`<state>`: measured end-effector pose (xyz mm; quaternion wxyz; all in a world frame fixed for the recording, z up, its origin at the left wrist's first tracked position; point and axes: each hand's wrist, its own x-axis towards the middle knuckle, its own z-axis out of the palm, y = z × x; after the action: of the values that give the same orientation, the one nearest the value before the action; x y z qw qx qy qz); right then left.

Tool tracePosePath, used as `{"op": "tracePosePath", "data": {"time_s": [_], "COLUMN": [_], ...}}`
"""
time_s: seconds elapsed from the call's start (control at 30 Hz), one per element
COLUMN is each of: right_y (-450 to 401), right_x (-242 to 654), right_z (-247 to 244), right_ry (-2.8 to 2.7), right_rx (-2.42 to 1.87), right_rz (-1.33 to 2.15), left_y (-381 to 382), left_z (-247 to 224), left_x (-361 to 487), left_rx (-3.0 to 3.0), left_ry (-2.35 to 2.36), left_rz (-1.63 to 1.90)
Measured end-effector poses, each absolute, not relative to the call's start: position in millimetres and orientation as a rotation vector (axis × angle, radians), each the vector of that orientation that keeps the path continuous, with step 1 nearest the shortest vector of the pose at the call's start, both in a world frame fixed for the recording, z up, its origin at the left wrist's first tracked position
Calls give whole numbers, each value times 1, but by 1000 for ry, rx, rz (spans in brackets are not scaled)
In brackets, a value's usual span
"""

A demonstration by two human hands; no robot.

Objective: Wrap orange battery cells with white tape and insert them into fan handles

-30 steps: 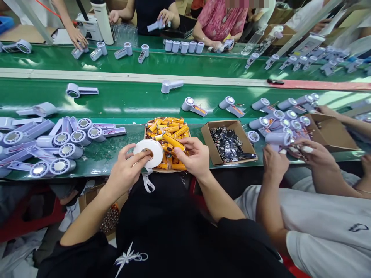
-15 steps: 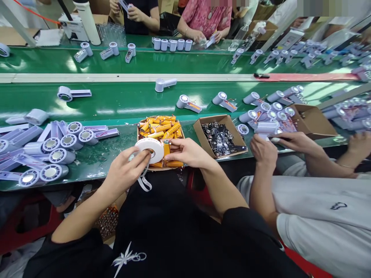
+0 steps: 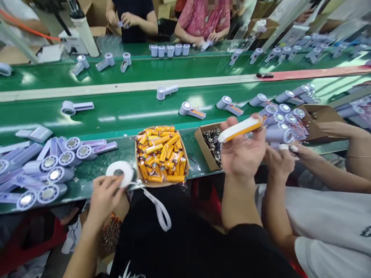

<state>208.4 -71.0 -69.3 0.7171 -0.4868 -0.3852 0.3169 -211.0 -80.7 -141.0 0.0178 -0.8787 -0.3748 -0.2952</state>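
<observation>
My left hand has its fingers on a roll of white tape at the bench edge; a loose tail of tape hangs down in a loop. My right hand is raised palm up, gripping an orange cylindrical battery with a white strip along its upper side. Between my hands stands a cardboard box heaped with similar orange batteries. Behind my right hand, a second cardboard box of black parts is partly hidden.
Lilac fan housings are piled at the left, and more at the right beside a co-worker's hands. Several stand along the green conveyor. People work across the line.
My right hand has moved right and up, away from the tape roll, carrying the battery, now with a white strip on it. My left hand has moved left and down with the roll.
</observation>
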Motion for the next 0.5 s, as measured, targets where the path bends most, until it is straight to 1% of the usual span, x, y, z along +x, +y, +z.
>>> {"op": "tracePosePath", "data": {"time_s": [0.07,0.13,0.2,0.27,0.3,0.4,0.5], "right_y": [-84,-102,-119,-132,-136,-139,-144], "right_x": [216,215,212,210,209,204,199], "right_z": [-85,-116,-149,-174,-182,-189,-184], "right_ry": [-783,-681,-616,-597,-594,-520,-360], "right_rx": [-1053,-1043,-1056,-1061,-1056,-1056,-1088], "right_rz": [685,719,788,892,948,1075,1147], "left_y": [-52,-26,4,53,87,203,299], "left_z": [-156,-157,-140,-114,-102,-88,-102], "left_x": [-239,-247,-228,-178,-144,-27,72], "left_rx": [-2695,-2659,-2627,-2738,-2877,-3205,-3058], "left_ry": [-1235,-1354,-1434,-1332,-1236,-1040,-1103], "left_rz": [-851,-933,-1071,-1100,-986,-404,64]}}
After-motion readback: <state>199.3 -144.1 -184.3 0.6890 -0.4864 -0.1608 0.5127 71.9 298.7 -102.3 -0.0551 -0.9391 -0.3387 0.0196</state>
